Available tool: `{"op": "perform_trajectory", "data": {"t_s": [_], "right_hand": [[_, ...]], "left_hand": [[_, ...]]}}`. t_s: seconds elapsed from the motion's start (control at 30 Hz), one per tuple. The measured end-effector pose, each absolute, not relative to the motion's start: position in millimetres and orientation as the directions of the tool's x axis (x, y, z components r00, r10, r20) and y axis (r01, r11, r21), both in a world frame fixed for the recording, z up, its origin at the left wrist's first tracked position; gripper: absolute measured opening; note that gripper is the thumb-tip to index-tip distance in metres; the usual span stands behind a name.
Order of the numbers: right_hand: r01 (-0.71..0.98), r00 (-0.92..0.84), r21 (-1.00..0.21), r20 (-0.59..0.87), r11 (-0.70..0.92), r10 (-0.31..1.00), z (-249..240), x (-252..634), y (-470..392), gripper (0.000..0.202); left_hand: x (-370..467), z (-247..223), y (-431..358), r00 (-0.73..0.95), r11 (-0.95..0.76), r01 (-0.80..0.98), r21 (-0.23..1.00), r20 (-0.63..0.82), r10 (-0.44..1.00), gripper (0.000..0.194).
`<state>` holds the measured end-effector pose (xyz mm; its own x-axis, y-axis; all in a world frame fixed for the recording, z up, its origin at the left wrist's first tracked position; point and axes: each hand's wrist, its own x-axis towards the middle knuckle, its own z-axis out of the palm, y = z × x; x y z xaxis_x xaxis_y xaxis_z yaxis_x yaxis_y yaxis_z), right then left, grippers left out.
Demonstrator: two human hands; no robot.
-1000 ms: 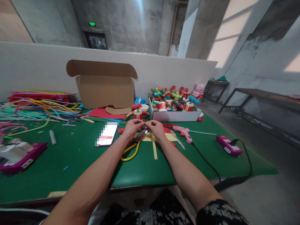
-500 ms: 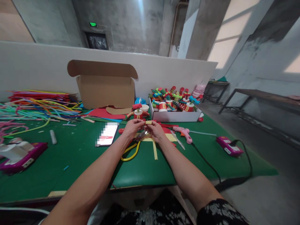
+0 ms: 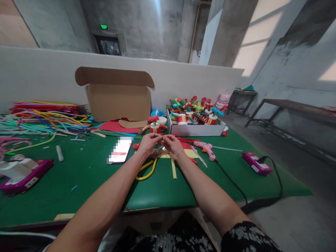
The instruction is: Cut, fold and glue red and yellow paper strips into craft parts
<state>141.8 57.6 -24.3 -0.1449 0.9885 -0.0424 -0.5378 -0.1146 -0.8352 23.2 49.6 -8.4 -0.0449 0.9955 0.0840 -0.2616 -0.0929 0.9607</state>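
My left hand (image 3: 151,142) and my right hand (image 3: 173,145) meet fingertip to fingertip over the table. Pinched between them is a small yellow paper strip (image 3: 164,138), mostly hidden by the fingers. Below the hands lie scissors with yellow handles (image 3: 147,176), blades pointing toward my right hand. A longer yellow strip (image 3: 173,169) hangs toward me under my right wrist, beside yellow and red paper pieces (image 3: 191,153). Just beyond my left hand stands a small figure with a white, red-labelled cup body (image 3: 154,128).
On the right lie a pink glue gun (image 3: 207,149), a slim silver tool (image 3: 199,156) and a purple power strip (image 3: 256,164). Behind stands a white box of finished figures (image 3: 198,131). Leftward are a phone (image 3: 120,150), colourful pipe cleaners (image 3: 47,117) and another power strip (image 3: 28,176).
The fingertips have drawn closer together. The yellow strip, earlier stretched flat between both hands, now shows only as a small bit between the fingers.
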Motion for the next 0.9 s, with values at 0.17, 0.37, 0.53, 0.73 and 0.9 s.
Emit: {"op": "perform_trajectory", "data": {"t_s": [0.17, 0.37, 0.53, 0.73, 0.9], "right_hand": [[-0.519, -0.110, -0.851, -0.021, -0.076, 0.994, -24.0, 140.4, 56.2, 0.030], [-0.503, -0.041, -0.864, 0.012, -0.011, 0.999, -23.2, 139.8, 56.1, 0.031], [-0.416, 0.017, -0.907, 0.060, 0.062, 0.998, -23.7, 139.8, 56.8, 0.028], [-0.379, 0.132, -0.916, 0.086, 0.130, 0.988, -23.1, 141.0, 57.7, 0.027], [-0.378, 0.110, -0.918, 0.087, 0.123, 0.990, -23.1, 138.5, 57.6, 0.029]], "left_hand": [[25.4, -9.7, 49.8, -0.066, -0.075, -0.287, 0.955, 0.059, 0.996, 0.035], [26.6, -10.2, 50.5, -0.038, -0.050, -0.326, 0.944, 0.040, 0.998, 0.040], [27.1, -10.6, 51.3, -0.017, -0.038, -0.340, 0.940, 0.034, 0.999, 0.038], [24.2, -6.7, 47.6, 0.124, 0.028, -0.380, 0.924, 0.021, 0.992, 0.033], [24.4, -7.6, 46.9, 0.070, -0.032, -0.311, 0.950, 0.056, 0.996, 0.034]]}}
